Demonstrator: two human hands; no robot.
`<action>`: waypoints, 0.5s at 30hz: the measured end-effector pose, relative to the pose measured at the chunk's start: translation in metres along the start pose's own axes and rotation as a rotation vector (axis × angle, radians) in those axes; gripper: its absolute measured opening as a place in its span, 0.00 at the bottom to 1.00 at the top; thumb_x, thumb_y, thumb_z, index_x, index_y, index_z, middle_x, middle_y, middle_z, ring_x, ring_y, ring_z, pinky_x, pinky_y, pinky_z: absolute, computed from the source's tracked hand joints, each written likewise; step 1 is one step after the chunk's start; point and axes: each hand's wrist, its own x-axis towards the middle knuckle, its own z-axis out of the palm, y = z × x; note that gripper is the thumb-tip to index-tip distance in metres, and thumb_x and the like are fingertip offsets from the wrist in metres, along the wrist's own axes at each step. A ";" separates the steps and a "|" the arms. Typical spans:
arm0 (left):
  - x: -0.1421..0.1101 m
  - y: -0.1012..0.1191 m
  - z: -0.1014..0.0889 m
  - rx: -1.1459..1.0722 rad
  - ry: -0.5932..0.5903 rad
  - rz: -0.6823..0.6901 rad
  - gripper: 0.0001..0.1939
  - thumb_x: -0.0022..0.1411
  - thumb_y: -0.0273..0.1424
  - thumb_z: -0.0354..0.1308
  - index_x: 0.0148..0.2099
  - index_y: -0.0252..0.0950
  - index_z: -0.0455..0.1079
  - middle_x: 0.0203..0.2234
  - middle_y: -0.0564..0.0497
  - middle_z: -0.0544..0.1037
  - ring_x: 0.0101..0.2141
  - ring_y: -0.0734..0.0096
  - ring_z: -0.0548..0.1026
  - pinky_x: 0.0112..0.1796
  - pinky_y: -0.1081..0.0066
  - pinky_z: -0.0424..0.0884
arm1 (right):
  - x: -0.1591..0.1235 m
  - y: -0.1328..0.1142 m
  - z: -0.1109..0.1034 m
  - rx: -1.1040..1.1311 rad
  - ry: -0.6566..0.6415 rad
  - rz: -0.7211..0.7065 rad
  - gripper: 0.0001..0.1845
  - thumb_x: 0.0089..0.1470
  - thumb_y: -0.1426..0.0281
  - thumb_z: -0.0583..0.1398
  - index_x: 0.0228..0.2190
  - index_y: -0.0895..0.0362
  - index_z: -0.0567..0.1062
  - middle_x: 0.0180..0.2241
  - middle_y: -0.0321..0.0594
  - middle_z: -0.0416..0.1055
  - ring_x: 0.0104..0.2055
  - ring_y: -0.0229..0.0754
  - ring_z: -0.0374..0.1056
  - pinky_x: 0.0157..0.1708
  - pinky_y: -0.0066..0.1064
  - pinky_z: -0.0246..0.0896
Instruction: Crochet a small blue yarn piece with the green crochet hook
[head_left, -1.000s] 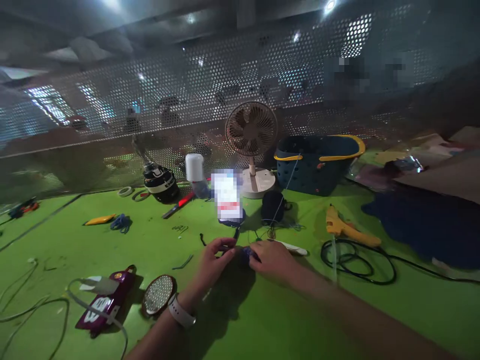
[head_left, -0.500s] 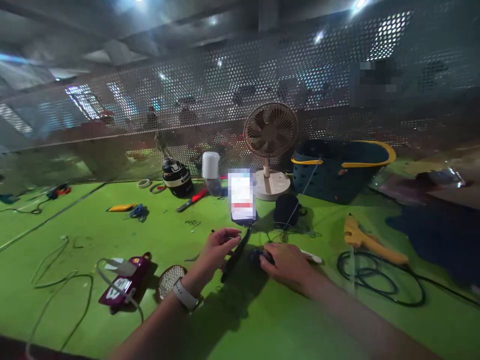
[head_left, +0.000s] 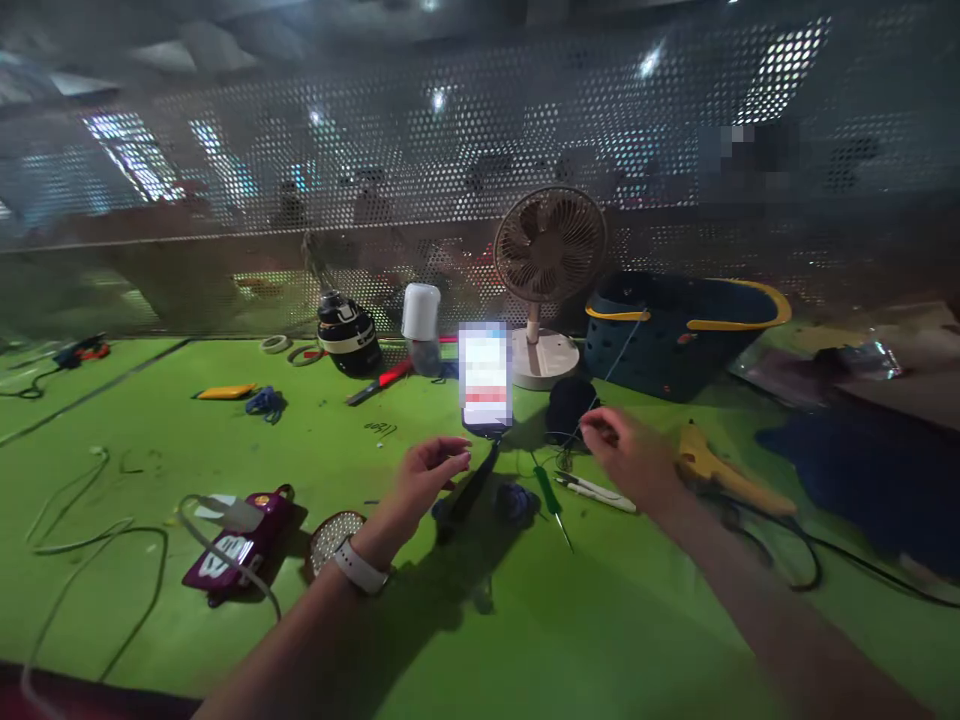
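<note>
My left hand (head_left: pixel 429 485), a pale watch band at its wrist, hovers with thumb and forefinger apart. Its lower fingers are partly hidden near a dark strip (head_left: pixel 476 485) below the phone. My right hand (head_left: pixel 626 450) is closed, fingertips pinching at a thin strand of yarn (head_left: pixel 619 362) beside a dark yarn ball (head_left: pixel 571 408). Between the hands lie a small dark blue yarn piece (head_left: pixel 517 500) and a green-handled crochet hook (head_left: pixel 549 490). White-handled scissors (head_left: pixel 604 494) rest below my right hand. A lit phone (head_left: pixel 486 375), its screen blurred, stands upright ahead.
Behind stand a fan (head_left: pixel 551 245), a dark basket (head_left: pixel 660 350) and a black bottle (head_left: pixel 349 335). A yellow glue gun (head_left: pixel 731 480) with its cable lies right. Left are a purple power bank (head_left: pixel 244 550), a round perforated object (head_left: pixel 334 545) and a yellow cutter (head_left: pixel 225 392).
My right hand has lifted off the dark blue yarn piece and moved up and right to the strand, uncovering the crochet hook. My left hand keeps nearly the same pose.
</note>
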 end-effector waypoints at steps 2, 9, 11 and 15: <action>0.001 -0.001 -0.001 -0.002 0.007 0.007 0.14 0.50 0.36 0.67 0.39 0.36 0.76 0.30 0.49 0.80 0.32 0.68 0.76 0.29 0.72 0.67 | 0.007 0.011 -0.004 0.004 0.017 0.032 0.12 0.55 0.66 0.53 0.35 0.55 0.75 0.31 0.41 0.76 0.29 0.43 0.70 0.28 0.32 0.60; 0.006 -0.006 -0.007 0.017 0.037 0.049 0.18 0.51 0.38 0.67 0.43 0.35 0.75 0.33 0.47 0.80 0.33 0.67 0.76 0.29 0.72 0.69 | 0.015 0.023 -0.003 -0.037 -0.077 0.004 0.10 0.53 0.67 0.56 0.31 0.54 0.77 0.29 0.40 0.78 0.28 0.43 0.72 0.27 0.31 0.61; 0.008 -0.007 -0.008 0.025 0.040 0.051 0.19 0.51 0.38 0.66 0.45 0.35 0.75 0.35 0.46 0.80 0.34 0.66 0.76 0.30 0.72 0.69 | 0.018 0.027 -0.007 -0.066 -0.080 0.003 0.10 0.53 0.67 0.56 0.31 0.54 0.77 0.28 0.40 0.79 0.28 0.43 0.72 0.27 0.31 0.61; 0.010 -0.007 -0.008 0.058 0.037 0.040 0.20 0.51 0.39 0.66 0.45 0.35 0.74 0.37 0.46 0.79 0.35 0.66 0.76 0.30 0.71 0.70 | 0.023 0.046 -0.020 -0.135 -0.061 0.006 0.12 0.55 0.68 0.55 0.33 0.54 0.78 0.30 0.40 0.80 0.30 0.44 0.74 0.28 0.31 0.62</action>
